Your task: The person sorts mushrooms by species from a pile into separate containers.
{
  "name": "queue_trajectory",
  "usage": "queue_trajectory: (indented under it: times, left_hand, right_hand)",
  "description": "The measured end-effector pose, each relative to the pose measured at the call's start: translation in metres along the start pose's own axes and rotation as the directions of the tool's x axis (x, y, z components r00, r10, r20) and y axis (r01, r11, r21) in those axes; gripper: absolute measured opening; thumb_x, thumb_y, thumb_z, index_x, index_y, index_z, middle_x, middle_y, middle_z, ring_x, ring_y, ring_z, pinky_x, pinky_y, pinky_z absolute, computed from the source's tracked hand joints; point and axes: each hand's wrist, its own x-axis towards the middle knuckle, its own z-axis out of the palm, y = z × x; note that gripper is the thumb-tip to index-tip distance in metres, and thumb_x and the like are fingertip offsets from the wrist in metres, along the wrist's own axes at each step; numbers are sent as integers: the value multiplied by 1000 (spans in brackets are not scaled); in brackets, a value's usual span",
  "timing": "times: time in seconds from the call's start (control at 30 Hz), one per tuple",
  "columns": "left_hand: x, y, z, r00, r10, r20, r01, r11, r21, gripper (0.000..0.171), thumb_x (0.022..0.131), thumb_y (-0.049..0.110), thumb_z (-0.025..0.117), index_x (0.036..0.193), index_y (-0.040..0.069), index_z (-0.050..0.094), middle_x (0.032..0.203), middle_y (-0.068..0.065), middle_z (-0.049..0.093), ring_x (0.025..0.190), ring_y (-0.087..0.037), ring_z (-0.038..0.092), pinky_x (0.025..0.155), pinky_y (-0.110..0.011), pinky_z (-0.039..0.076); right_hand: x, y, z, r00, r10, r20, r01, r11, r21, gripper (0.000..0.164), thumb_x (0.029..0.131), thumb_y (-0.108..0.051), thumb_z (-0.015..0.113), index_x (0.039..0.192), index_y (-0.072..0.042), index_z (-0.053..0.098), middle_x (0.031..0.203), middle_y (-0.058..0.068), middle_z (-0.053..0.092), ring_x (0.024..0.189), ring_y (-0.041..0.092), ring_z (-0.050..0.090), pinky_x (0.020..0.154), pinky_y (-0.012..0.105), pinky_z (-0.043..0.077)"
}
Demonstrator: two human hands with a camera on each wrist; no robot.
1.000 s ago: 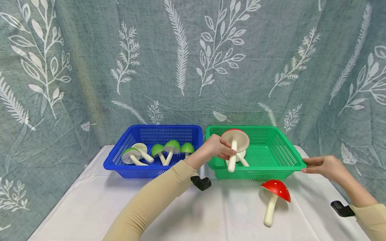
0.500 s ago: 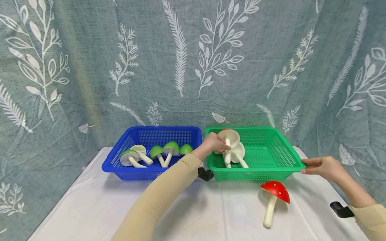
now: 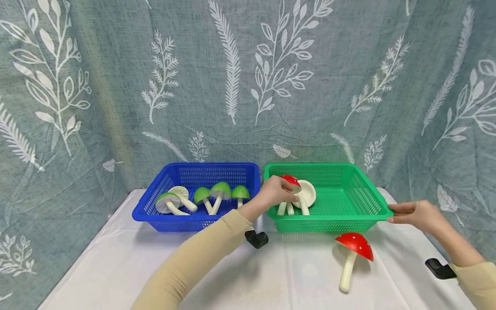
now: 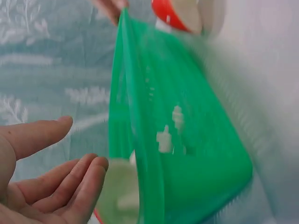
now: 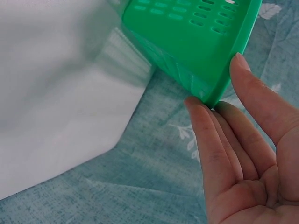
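Observation:
Over the left end of the green basket (image 3: 348, 218) is my left hand (image 3: 276, 191). Thumb and fingers stand apart with nothing between them in the left wrist view, beside the basket's rim (image 4: 135, 112). Several red-capped toy mushrooms with white stems lie in that end of the basket, among them one with its red cap (image 3: 291, 183) showing and one with its pale underside (image 3: 308, 193) turned up. My hand partly hides them. At the basket's right front corner, my right hand (image 3: 420, 215) pinches the rim between thumb and fingers (image 5: 210, 149).
A blue basket (image 3: 186, 224) stands at the left with several green-capped mushrooms (image 3: 221, 189) inside. On the white cloth (image 3: 302, 275), in front of the green basket, lies a red mushroom (image 3: 354, 245) with white dots. A patterned curtain (image 3: 248, 86) hangs behind.
My left hand lowered a red mushroom into the green basket's left end, let go of it and drew back slightly toward the front. My right hand stays on the rim.

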Motion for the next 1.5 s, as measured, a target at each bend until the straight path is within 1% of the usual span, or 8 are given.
queue_trajectory:
  times: [0.13,0.23,0.4,0.6,0.83,1.1,1.27,1.5]
  left_hand:
    - [-16,10,17,996,78,43,-75,996,-56,25,76,18,80,97,6,74,81,-3,71,65,-16,65,59,-26,54]
    - [-28,14,36,988,129,84,-123,990,-73,17,75,17,81,87,7,73,71,-1,69,60,-17,64,54,-23,52]
    - [-40,14,71,978,153,145,-144,987,-72,13,74,18,82,77,10,72,65,3,67,58,-16,65,52,-21,50]
    - [-47,6,108,979,97,178,-83,993,-84,12,72,18,83,70,12,72,57,5,63,53,-15,63,48,-20,46]
    - [-47,-2,135,979,15,205,-1,998,-68,12,71,17,84,71,11,74,58,4,64,55,-17,66,49,-20,48]
    - [-47,-8,157,974,-73,216,109,981,-161,13,68,10,84,69,8,71,56,-6,66,50,-16,64,49,-25,53]
    - [-48,-9,168,974,-95,205,132,976,-171,11,69,6,83,68,6,72,55,-4,65,49,-15,64,48,-23,52]
    - [-48,-6,173,971,-118,208,163,962,-218,7,70,-1,80,72,2,74,57,-5,66,56,-21,69,48,-23,54]
  right_hand:
    - [-1,1,-1,1000,-3,-6,3,1000,-8,83,75,-56,72,131,2,53,119,25,63,116,53,47,78,53,51]
    - [-1,3,-1,1000,-6,-6,6,1000,-8,82,75,-55,73,131,2,54,117,24,64,115,53,48,78,52,52]
    - [0,3,-1,1000,-3,-4,3,1000,-10,82,75,-55,72,131,2,55,119,25,63,115,53,48,78,52,52]
    - [3,-2,1,1000,0,7,0,1000,12,87,72,-59,73,131,1,54,119,24,63,114,50,50,78,50,53]
    - [3,-2,1,1000,13,13,-13,999,31,88,71,-59,74,131,2,54,117,23,64,112,49,53,76,48,54]
    - [1,1,-1,1000,17,14,-17,1000,9,86,72,-58,74,131,1,54,118,24,64,113,51,50,77,51,52]
    - [1,2,0,1000,13,10,-13,1000,1,84,73,-57,73,131,1,54,120,25,62,115,52,48,78,51,52]
    - [2,1,1,1000,4,5,-4,1000,6,85,73,-57,73,131,3,54,119,25,62,114,52,49,77,51,52]
